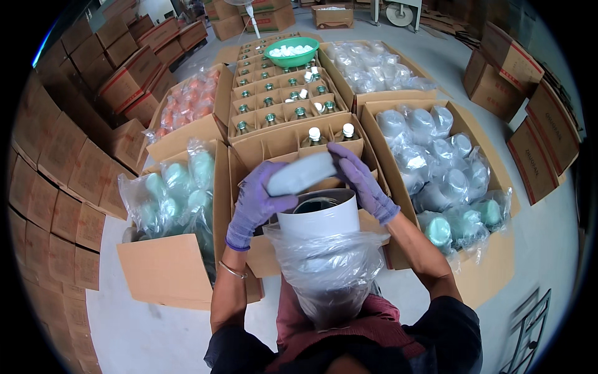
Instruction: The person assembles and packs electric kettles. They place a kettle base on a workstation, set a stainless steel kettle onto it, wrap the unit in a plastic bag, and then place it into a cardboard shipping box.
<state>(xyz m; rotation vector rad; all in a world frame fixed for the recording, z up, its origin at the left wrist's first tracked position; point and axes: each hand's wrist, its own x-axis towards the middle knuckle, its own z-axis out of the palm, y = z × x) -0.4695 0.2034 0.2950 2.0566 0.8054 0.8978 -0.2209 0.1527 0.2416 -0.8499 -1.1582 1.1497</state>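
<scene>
My left hand (264,198), in a purple knit glove, grips the left end of a pale grey round lid (303,174), slightly blurred and tilted. At the lid's right end are the fingers of my right hand (362,180), gloved alike; its fingertips are partly hidden behind the lid. Just below stands a white cylindrical container (320,224) with an uncovered top and a dark rim inside. A clear plastic bag (329,266) is bunched around its lower part, in front of my lap. Past my hands, two bottles with white caps (314,135) stand in a divided carton (266,145).
Cartons hold bagged green containers (175,187) at left, bagged grey containers (434,149) at right and orange ones (191,100) farther back. Behind are green-necked bottles (271,119) and a green basin (292,58) of white caps. Stacked cartons (60,187) line the left side.
</scene>
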